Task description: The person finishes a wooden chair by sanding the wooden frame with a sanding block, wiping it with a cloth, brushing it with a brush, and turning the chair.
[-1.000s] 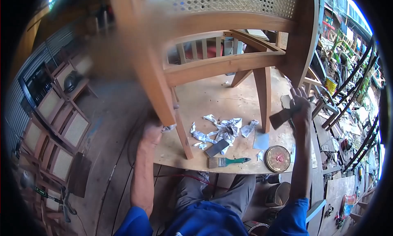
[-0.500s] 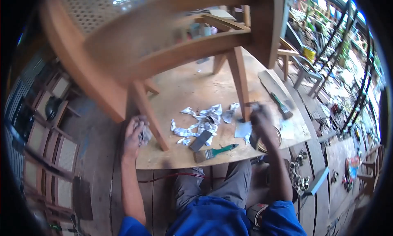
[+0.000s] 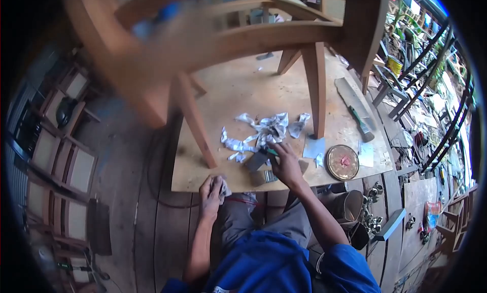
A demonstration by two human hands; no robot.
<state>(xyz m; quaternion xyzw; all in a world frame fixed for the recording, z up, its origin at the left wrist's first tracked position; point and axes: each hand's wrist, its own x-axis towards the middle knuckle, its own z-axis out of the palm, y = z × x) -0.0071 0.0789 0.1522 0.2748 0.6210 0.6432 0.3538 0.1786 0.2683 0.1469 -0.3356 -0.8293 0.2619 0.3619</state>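
My left hand (image 3: pixel 209 195) is closed around a crumpled, stained rag (image 3: pixel 223 190) just off the table's front edge. My right hand (image 3: pixel 288 166) bends its fingers over the green handle of a flat paintbrush (image 3: pixel 264 177) lying on the table. A brownish edge shows under the right palm; I cannot make out what it is. Beside the brush lies a dark rectangular block (image 3: pixel 256 161). White rag scraps (image 3: pixel 273 128) are heaped beyond the fingers. A wooden chair frame (image 3: pixel 274 41) stands tilted over the table, its legs on the top.
A round tin (image 3: pixel 331 163) with something pinkish on it sits right of my hand, by a pale paper square (image 3: pixel 365 155). Another green-handled brush (image 3: pixel 361 124) lies at the table's (image 3: pixel 243 95) right. Cane-panelled chairs (image 3: pixel 81 173) line the left floor; metal parts (image 3: pixel 374 212) lie at right.
My right hand has moved left from beside the tin to the paintbrush handle. My left hand, still with the rag, has come right and nearer my body. The view has shifted.
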